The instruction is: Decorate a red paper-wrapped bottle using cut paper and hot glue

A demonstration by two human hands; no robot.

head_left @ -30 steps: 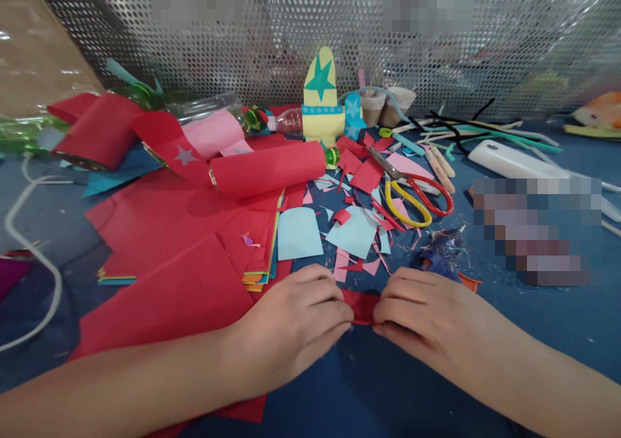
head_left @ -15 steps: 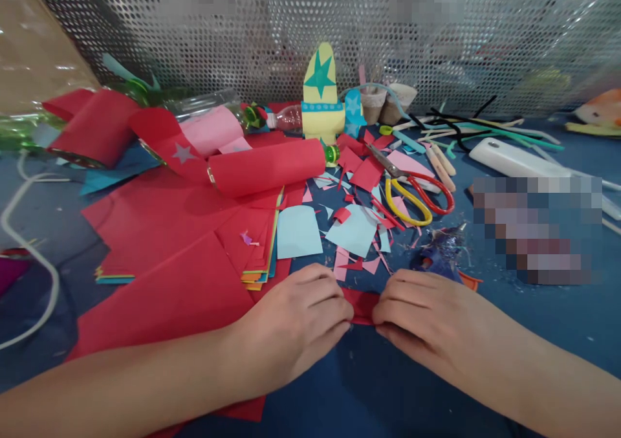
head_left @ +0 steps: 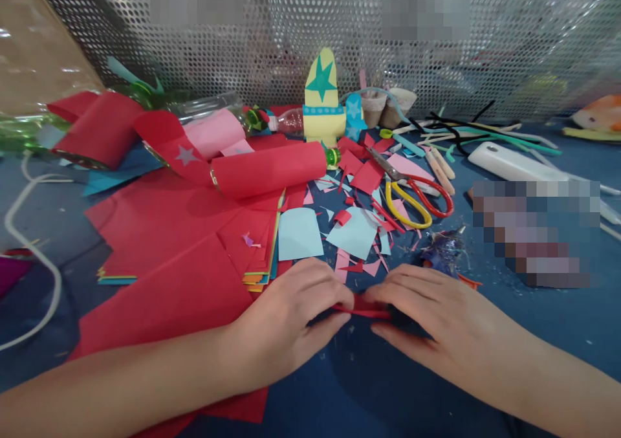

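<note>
Red paper at the front of the desk: closes the left hand in a narrow grip about the left part of a narrow red paper strip, with fingertips over it and thumb at the near edge. Rests the fingertips of the right hand over the strip's other end in a wider grip, with thumb apart from the fingers. Leaves only the middle of the strip bare, between both hands.

Has large red paper sheets to the left, partly under the left forearm. Beyond the hands, shows two pale blue paper pieces among pink scraps. Farther back and to the right, includes scissors with one yellow and one red handle. Past the sheets, has a red paper-covered bottle on its side, in front of a yellow paper shape with a teal star. At far right, shows a long white device near loose pipe cleaners. Ends at the back in a perforated metal panel.
</note>
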